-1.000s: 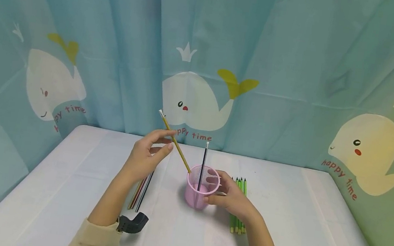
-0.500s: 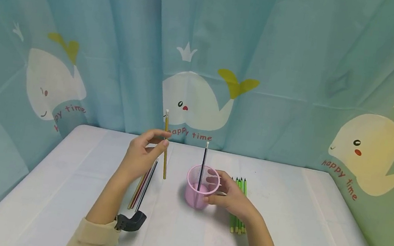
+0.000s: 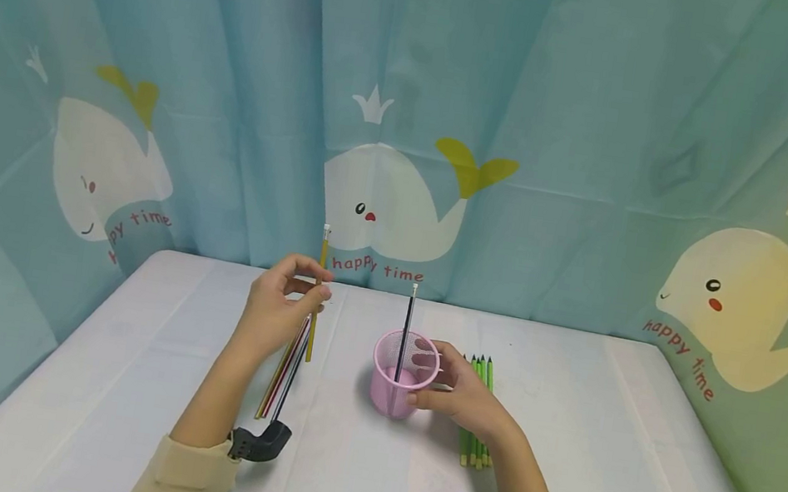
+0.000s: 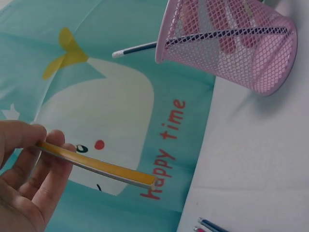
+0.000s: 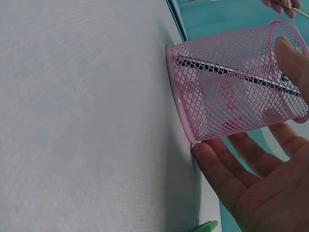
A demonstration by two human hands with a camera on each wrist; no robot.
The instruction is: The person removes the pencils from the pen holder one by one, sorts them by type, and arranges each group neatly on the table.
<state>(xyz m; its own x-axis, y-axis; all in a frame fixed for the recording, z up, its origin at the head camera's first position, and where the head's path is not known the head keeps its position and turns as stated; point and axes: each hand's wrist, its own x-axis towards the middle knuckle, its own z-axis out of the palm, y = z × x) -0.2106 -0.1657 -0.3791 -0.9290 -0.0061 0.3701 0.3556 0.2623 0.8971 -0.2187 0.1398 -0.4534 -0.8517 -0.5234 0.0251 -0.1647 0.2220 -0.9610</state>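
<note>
My left hand (image 3: 280, 306) pinches a yellow pencil (image 3: 312, 335) between thumb and fingers, near its upper half. The pencil hangs upright, white eraser end up, left of the cup and beside the loose pencils. In the left wrist view, the yellow pencil (image 4: 106, 167) is apart from the cup. My right hand (image 3: 464, 395) holds the pink mesh pencil cup (image 3: 388, 396) from its right side, thumb in front and fingers behind. The cup stands upright on the table. Inside it a dark pencil (image 3: 407, 324) with a white end stands nearly vertical.
Several pencils (image 3: 277, 389) in dark, red and yellowish colours lie side by side left of the cup. Several green pencils (image 3: 474, 442) lie to its right, partly behind the right hand. A blue curtain (image 3: 560, 244) with whale prints hangs behind the white table (image 3: 593, 442).
The yellow pencil leaned with its lower end at the cup's rim; my left hand has drawn it away leftward and it now stands upright. The right hand and cup have stayed still.
</note>
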